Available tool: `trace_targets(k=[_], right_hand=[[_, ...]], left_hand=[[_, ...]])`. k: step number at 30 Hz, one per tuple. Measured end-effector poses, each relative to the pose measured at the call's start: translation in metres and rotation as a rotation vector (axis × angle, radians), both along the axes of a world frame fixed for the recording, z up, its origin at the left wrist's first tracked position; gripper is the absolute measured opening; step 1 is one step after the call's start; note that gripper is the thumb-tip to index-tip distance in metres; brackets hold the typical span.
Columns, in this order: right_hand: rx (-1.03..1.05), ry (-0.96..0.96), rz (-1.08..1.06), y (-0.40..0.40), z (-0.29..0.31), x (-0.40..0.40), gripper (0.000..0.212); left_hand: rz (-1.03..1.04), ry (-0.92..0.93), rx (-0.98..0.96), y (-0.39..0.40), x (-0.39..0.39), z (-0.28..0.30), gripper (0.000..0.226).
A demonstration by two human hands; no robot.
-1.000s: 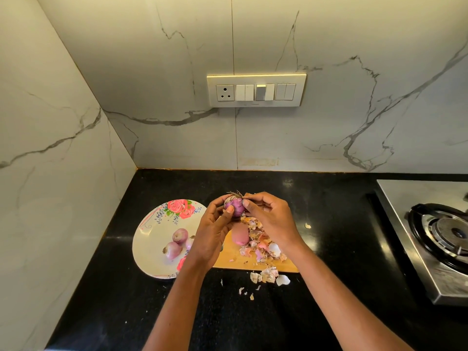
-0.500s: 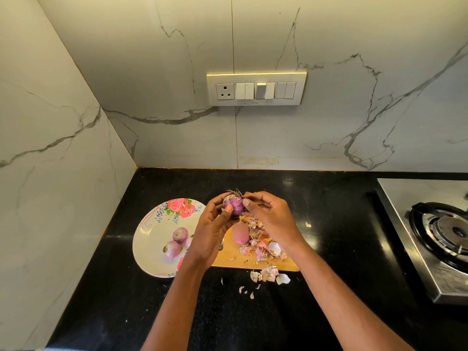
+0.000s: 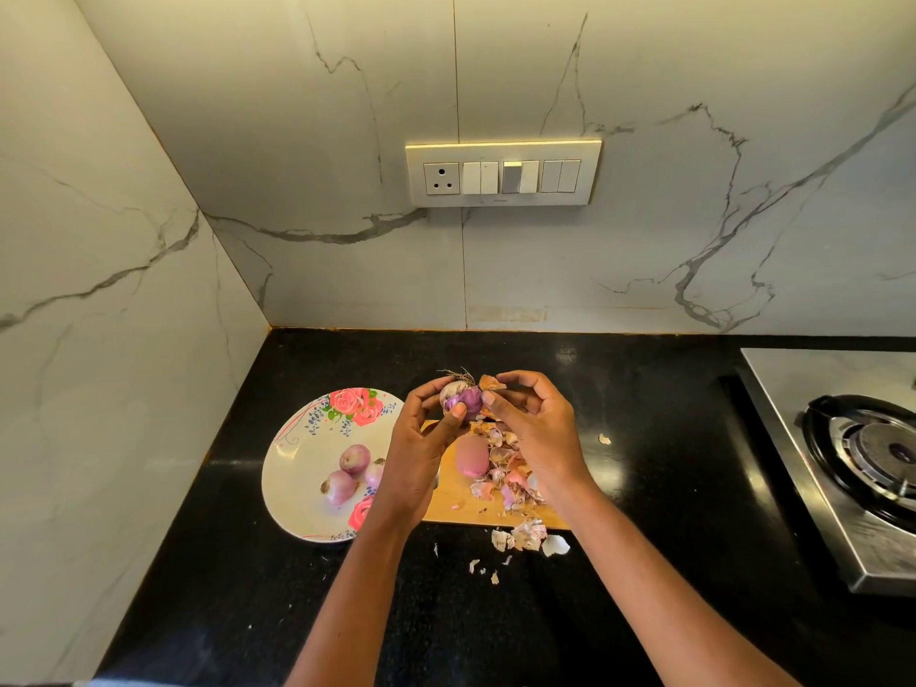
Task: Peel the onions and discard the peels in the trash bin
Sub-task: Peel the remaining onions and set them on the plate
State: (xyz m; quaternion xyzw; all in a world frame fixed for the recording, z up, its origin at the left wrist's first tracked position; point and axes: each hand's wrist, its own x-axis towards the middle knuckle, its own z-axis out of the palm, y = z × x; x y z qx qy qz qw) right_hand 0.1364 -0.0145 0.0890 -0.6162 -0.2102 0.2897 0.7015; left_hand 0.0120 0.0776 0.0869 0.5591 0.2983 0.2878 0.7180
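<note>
Head view, both hands raised above the far edge of the cutting board (image 3: pixel 448 508). Left hand (image 3: pixel 421 438) grips a small purple onion (image 3: pixel 463 400) between thumb and curled fingers; root tuft points up and away from the camera. Right hand (image 3: pixel 533 423) pinches a flap of dry brown skin (image 3: pixel 491 383) at the onion's upper right side, fingers curled, thumb tip against the bulb. The flap is lifted off the bulb; whether it is fully torn free cannot be told. Onion surface facing the camera is glossy purple, partly bare. On the wooden board below the hands: 1 peeled pink onion (image 3: pixel 472 456) lying on its side, just beside a loose pile of peels (image 3: pixel 500 468) to its right. More peels (image 3: pixel 528 535) lie on the black countertop (image 3: pixel 669 438) at the board's near edge, with small flakes scattered nearer the camera, and 1 stray flake (image 3: pixel 603 439) to the right of the right hand. White floral plate (image 3: pixel 297 458) sits left of the board, touching or overlapping its left end; the left wrist hides the junction. Plate holds 3 unpeeled small onions (image 3: pixel 353 458) clustered near its right side, the 3rd partly hidden by the left hand. Gas stove (image 3: pixel 842 438) at right edge, well apart from the board. Switch panel (image 3: pixel 503 173) on the marble wall behind.
</note>
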Motion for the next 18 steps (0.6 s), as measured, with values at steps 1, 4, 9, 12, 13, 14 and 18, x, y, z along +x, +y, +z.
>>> trace_targets(k=[1, 4, 9, 12, 13, 14, 18], right_hand=[[-0.004, -0.02, -0.001, 0.0, 0.0, 0.0, 0.031], [-0.008, -0.052, -0.003, 0.001, 0.0, -0.001, 0.032], [-0.045, -0.075, -0.034, 0.001, -0.004, 0.008, 0.029], [-0.085, -0.103, -0.067, -0.001, -0.007, 0.013, 0.027], [-0.106, -0.118, -0.079, -0.002, -0.008, 0.015, 0.025], [-0.137, -0.149, -0.083, -0.002, -0.01, 0.017, 0.023], [-0.296, -0.331, -0.011, -0.004, -0.015, 0.022, 0.014]], left_hand=[[0.002, 0.001, -0.003, 0.0, 0.0, 0.0, 0.054], [0.001, -0.017, -0.049, -0.001, -0.001, 0.001, 0.052], [-0.033, -0.079, -0.185, -0.003, -0.001, 0.003, 0.041], [-0.042, -0.092, -0.217, -0.003, -0.003, 0.005, 0.036], [-0.039, -0.094, -0.231, -0.002, -0.003, 0.005, 0.036], [-0.033, -0.092, -0.247, -0.002, -0.003, 0.005, 0.037], [-0.008, -0.096, -0.304, 0.0, -0.004, 0.004, 0.047]])
